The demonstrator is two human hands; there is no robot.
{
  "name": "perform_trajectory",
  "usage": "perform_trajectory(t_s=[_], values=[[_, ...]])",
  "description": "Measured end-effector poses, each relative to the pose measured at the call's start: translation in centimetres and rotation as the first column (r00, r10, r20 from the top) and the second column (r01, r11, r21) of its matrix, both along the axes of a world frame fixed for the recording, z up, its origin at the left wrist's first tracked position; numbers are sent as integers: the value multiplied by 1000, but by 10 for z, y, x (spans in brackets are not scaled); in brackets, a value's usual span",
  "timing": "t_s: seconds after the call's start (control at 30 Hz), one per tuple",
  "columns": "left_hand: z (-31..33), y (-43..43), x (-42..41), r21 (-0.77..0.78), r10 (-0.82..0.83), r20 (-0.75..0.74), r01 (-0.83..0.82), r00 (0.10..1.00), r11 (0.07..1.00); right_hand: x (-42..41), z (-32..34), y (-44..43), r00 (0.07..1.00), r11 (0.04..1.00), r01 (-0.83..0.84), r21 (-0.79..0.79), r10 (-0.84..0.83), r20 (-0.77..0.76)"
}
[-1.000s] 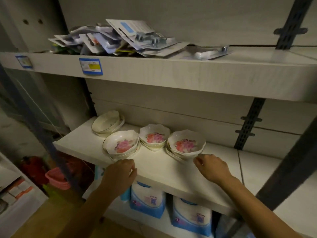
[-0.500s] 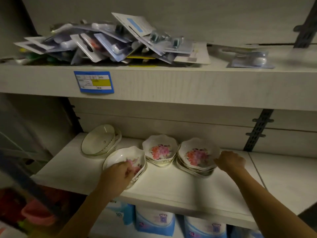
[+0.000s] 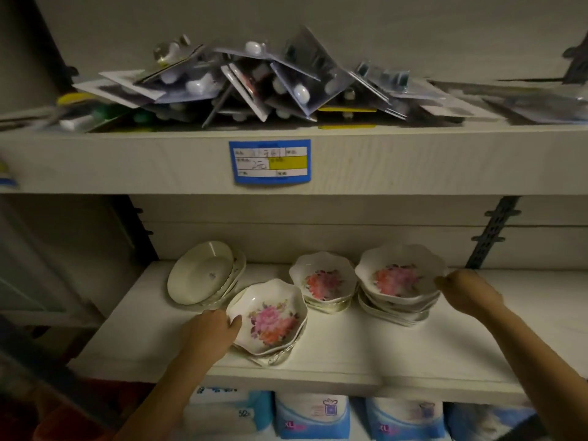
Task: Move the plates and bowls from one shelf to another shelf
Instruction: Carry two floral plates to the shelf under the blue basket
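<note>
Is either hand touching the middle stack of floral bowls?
No, the left hand grips the front stack and the right hand holds the rim of the right stack, while the middle stack stands untouched between them.

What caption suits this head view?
Left grip holds the front stack of floral bowls; right grip holds the rim of the right stack, both on the lower shelf.

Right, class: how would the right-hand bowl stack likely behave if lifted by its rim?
Probably heavy: the stack holds several glossy, ceramic-looking bowls. Likely unstable: they sit uneven, so top ones may slide. Scalloped rims look chip-prone; the right hand touches only the top rim.
</note>
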State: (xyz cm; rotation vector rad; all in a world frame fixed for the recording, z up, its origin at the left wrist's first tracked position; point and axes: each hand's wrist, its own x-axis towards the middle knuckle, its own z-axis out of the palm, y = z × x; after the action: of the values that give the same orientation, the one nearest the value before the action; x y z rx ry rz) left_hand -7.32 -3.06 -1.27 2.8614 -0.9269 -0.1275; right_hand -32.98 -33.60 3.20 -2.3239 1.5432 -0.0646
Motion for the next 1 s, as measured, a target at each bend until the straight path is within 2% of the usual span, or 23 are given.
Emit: perform_trajectory(t_s=[0.2,0.37,0.53,0.6,0.73,0.8,1.0], values=[[-16,0,18,101,34,-126,-21,991,995,-7,4,40,1000,999,-4,-43,4,-8],[-19,-3,28,52,73,-268,-61,961,997,-10,-1,70,996,997,75,-31,-76,-34],[-18,-1,36,72,17,-338,8,941,997,-12,-4,89,996,996,85,10,-84,-34],[-20,-1,40,71,-18,-348,46,937,996,-12,-4,96,996,996,88,14,-88,-31],[-13,-1,45,168,-95,-247,139,964,976,-12,-2,108,995,995,103,9,-103,-2],[-9,-1,47,159,-120,-216,156,969,975,-13,-1,113,995,995,102,5,-102,11],[6,3,55,23,-178,-345,197,922,980,-23,0,129,988,990,141,-2,-141,58]])
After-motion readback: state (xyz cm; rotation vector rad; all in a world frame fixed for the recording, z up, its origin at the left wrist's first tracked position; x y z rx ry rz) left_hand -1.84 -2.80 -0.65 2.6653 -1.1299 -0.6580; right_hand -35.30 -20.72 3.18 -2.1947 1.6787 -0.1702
